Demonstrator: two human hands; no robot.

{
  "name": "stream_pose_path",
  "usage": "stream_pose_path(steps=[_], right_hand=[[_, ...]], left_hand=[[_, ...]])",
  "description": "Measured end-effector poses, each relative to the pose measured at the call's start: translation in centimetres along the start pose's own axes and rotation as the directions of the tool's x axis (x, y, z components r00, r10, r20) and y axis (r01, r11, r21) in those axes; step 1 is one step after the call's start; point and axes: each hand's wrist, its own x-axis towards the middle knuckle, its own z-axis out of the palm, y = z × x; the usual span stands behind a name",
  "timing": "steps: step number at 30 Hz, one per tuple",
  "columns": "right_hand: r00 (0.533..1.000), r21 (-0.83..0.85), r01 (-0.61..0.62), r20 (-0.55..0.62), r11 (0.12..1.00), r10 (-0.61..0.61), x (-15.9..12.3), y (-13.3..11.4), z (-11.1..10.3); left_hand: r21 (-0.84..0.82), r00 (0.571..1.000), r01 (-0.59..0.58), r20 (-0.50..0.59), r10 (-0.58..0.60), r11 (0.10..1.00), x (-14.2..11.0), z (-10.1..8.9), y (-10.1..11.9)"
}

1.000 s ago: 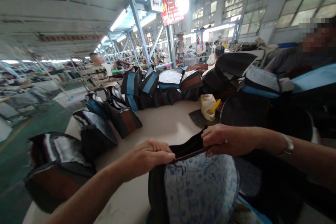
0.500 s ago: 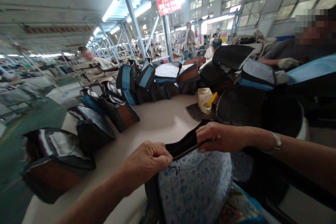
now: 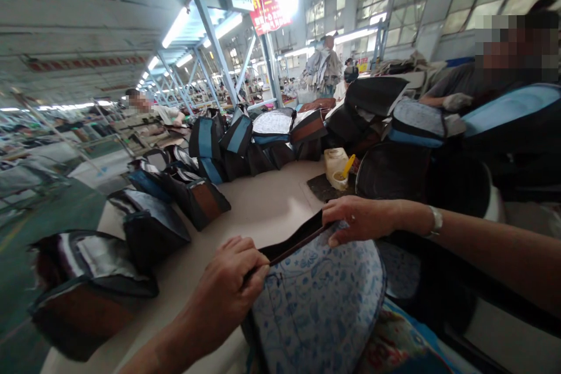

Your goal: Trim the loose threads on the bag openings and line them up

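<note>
A bag piece [image 3: 319, 292] with blue-patterned white lining and dark edging stands close in front of me. My left hand [image 3: 236, 272] pinches the left end of its dark top edge, thumb towards me. Farther right along the same edge is my right hand [image 3: 350, 219], its fingers over the rim and its thumb on the patterned face. Between the two hands the dark strip runs taut, with a brown line along it. The far side of the bag piece is hidden.
Several dark bag pieces [image 3: 87, 292] with blue or brown panels line the pale table [image 3: 263, 198]. A pale glue-like container [image 3: 336, 166] with a yellow-handled tool sits on a dark mat. At the right, a co-worker's gloved hand [image 3: 457, 102] is near a light blue panel [image 3: 512, 110].
My left hand has shifted left and slightly down along the edge. My right thumb has spread away from the fingers onto the patterned face. The view has turned slightly.
</note>
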Motion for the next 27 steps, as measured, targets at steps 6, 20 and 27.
stream_pose_path(steps=[6, 20, 27], right_hand=[[0.987, -0.284, -0.16, -0.021, 0.945, 0.161, -1.0, 2.2, -0.5], [1.0, -0.101, 0.024, -0.015, 0.995, -0.026, 2.4, -6.2, -4.8], [0.997, 0.563, 0.083, -0.054, 0.822, -0.064, 2.0, -4.4, -4.9]], left_hand=[[0.281, 0.998, -0.013, -0.059, 0.03, 0.96, 1.5, -1.5, -5.7], [-0.171, 0.872, 0.078, -0.467, -0.15, 0.982, 7.4, 4.3, 6.6], [-0.357, 0.793, -0.085, -0.589, -0.154, 0.93, 6.1, 1.3, 4.3]])
